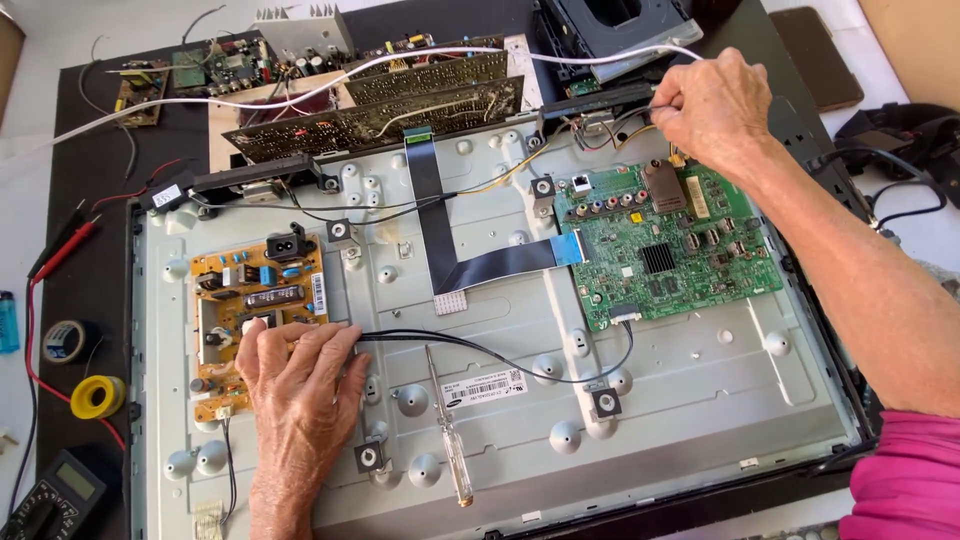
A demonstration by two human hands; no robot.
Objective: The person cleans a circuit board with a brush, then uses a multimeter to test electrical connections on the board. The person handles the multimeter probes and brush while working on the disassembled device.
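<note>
The left hand (pixel 300 385) rests, fingers loosely closed, on the orange power board (pixel 255 300) near the panel's (pixel 700 400) left edge; the right hand (pixel 712 100) pinches thin wires (pixel 610 125) above the green main board (pixel 670 250) at the far edge.

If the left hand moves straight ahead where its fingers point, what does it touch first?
The left hand already rests on the orange power board, fingers pointing up-left. Going on, it would probably meet that board's black components first; heights are unclear.
</note>
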